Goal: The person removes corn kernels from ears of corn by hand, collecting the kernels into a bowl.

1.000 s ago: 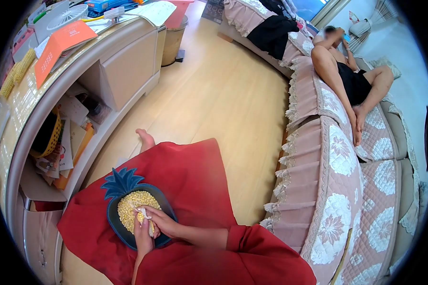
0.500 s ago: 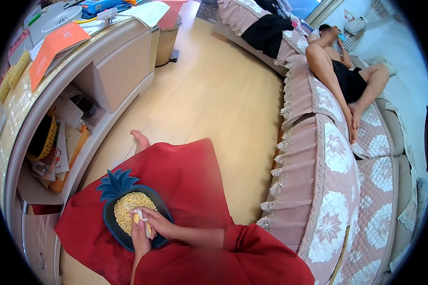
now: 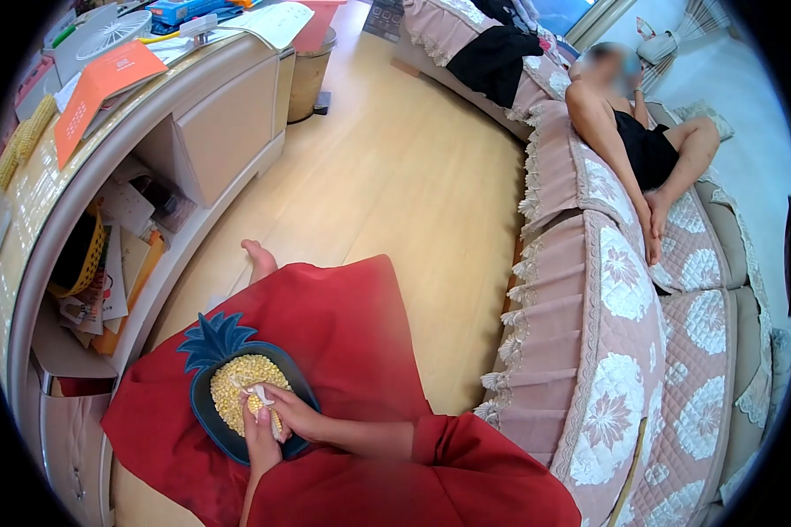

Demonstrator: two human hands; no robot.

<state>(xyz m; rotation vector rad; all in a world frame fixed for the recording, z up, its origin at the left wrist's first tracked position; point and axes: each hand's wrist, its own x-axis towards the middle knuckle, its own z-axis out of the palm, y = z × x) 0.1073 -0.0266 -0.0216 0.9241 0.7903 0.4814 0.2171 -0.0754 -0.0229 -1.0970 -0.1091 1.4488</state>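
Note:
A dark blue pineapple-shaped bowl rests on the red cloth over my lap, filled with loose yellow corn kernels. Just above the kernels, both hands are closed around a corn cob, mostly covered by my fingers. My left hand grips it from the near side, thumb pointing up along it. From the right, my right hand wraps it with thumb and fingers pressed in. Something whitish shows between my fingers; I cannot make out whether it is bare cob.
Left stands a curved cabinet bearing corn cobs and an orange folder; its open shelf holds a yellow basket and papers. A sofa runs along the right, with a person reclining on it. Beyond is a bin.
My hands have shifted only slightly on the corn cob; the bowl stays in place. On the sofa, the person's head and raised hand have moved a little.

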